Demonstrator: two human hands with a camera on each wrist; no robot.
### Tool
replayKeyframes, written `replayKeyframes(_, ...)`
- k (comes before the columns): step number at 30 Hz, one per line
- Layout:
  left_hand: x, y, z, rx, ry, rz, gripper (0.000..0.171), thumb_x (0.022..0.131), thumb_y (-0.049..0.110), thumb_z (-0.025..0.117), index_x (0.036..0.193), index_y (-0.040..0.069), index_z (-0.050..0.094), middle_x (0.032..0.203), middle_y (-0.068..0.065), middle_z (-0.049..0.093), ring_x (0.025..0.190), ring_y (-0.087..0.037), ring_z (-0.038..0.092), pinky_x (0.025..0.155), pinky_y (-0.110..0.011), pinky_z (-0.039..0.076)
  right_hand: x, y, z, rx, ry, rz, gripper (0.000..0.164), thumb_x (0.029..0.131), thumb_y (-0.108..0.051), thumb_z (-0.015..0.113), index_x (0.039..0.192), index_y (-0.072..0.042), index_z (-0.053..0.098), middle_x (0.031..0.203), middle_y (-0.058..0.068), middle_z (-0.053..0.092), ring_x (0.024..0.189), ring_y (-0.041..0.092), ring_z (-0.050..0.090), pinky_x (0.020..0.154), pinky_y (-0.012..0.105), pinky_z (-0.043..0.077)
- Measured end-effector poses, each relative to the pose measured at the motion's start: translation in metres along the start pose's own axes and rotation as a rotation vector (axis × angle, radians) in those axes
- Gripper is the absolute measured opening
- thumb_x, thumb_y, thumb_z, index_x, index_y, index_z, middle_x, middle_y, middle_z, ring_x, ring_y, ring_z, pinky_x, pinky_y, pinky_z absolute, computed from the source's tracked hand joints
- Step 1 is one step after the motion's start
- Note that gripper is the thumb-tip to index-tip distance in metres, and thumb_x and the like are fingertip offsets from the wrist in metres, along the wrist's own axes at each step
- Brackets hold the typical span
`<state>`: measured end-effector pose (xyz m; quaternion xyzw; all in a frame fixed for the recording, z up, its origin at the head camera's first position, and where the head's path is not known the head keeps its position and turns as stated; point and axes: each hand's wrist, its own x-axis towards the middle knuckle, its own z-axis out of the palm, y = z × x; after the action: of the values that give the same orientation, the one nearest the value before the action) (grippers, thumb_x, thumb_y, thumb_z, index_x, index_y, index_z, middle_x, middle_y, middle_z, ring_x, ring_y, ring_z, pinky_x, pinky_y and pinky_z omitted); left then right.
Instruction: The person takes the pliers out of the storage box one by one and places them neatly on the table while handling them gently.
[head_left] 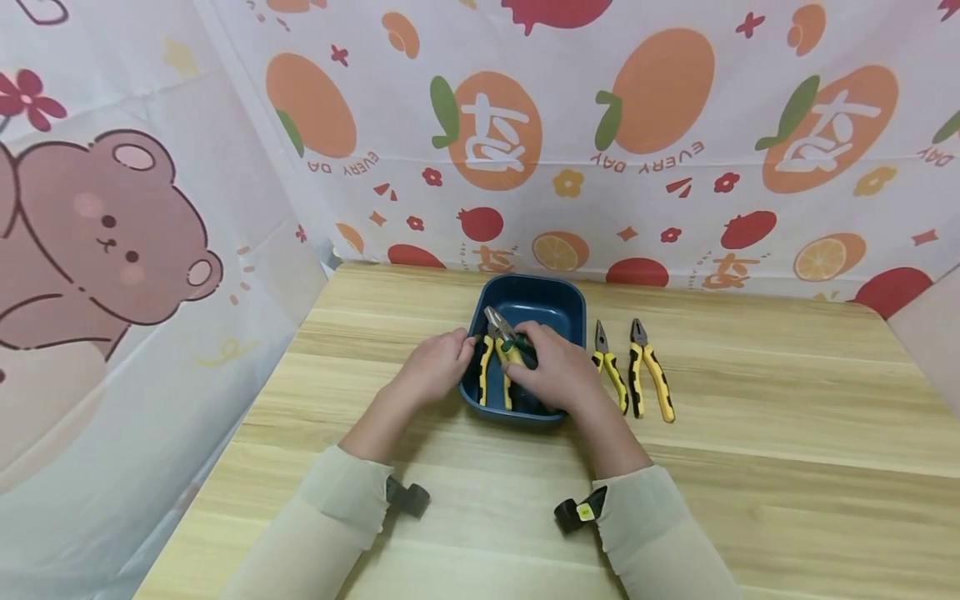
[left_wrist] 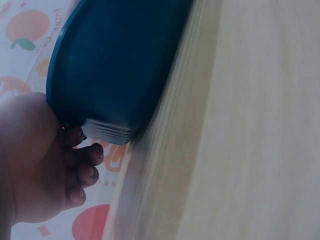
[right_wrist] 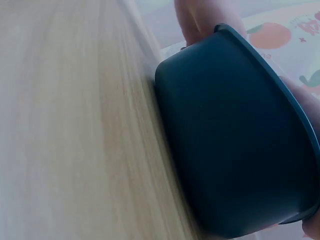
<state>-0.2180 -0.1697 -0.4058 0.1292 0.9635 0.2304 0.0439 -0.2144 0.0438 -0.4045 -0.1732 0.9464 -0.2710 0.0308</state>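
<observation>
A dark blue plastic basin (head_left: 573,310) stands on the table. My left hand (head_left: 435,365) grips its left rim, fingers curled at the outer wall in the left wrist view. Over the basin, my right hand (head_left: 558,367) holds pliers with a silver head (head_left: 498,322) and dark green on the handles; the palm hides much of them. Yellow-and-black handles (head_left: 484,375) lie in the basin under that head, their own head being covered. In the right wrist view the basin's outer wall (right_wrist: 235,135) blocks sight of the right fingers' grip.
Right of the basin lie needle-nose pliers (head_left: 617,383) and another pair of pliers (head_left: 651,367), both with yellow-and-black handles. A fruit-print cloth (head_left: 585,200) hangs at the table's back edge, a bear-print cloth (head_left: 105,233) at the left. The wooden table (head_left: 787,433) extends right.
</observation>
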Motion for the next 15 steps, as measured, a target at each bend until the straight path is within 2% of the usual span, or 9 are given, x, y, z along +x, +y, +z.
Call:
replayKeyframes(3,-0.001,0.0,0.0,0.007,0.005,0.004,0.033,0.107,0.03,0.033,0.094,0.009,0.055,0.082,-0.009,0.057,0.081,-0.026,0.054,0.076,-0.041,0.045,-0.002,0.002,0.0,0.039,0.043,-0.023,0.059,0.088,-0.055,0.062,0.138,-0.026,0.048,0.14,0.002,0.054,0.123,0.026,0.054,0.099,0.054,0.046)
replayKeyframes(5,-0.001,0.001,0.001,0.005,0.01,0.003,0.033,0.107,0.03,0.034,0.094,0.009,0.055,0.083,-0.009,0.057,0.081,-0.026,0.054,0.076,-0.041,0.045,-0.004,0.003,0.0,0.07,0.066,-0.037,0.06,0.088,-0.053,0.062,0.139,-0.026,0.048,0.142,0.003,0.052,0.127,0.026,0.052,0.101,0.056,0.044)
replayKeyframes(9,-0.001,0.001,0.001,-0.002,0.014,0.004,0.033,0.107,0.03,0.034,0.094,0.01,0.055,0.082,-0.008,0.057,0.08,-0.026,0.054,0.075,-0.04,0.044,-0.007,0.005,-0.001,0.163,0.13,-0.051,0.058,0.09,-0.051,0.061,0.14,-0.026,0.045,0.142,0.003,0.05,0.123,0.025,0.053,0.101,0.055,0.045)
replayKeyframes(15,-0.001,0.0,0.002,-0.001,0.02,0.006,0.033,0.107,0.03,0.034,0.09,0.011,0.055,0.076,-0.006,0.054,0.077,-0.024,0.053,0.073,-0.038,0.043,-0.013,0.005,-0.007,0.384,0.2,-0.046,0.052,0.095,-0.041,0.057,0.142,-0.026,0.041,0.13,0.005,0.054,0.111,0.025,0.053,0.095,0.052,0.046)
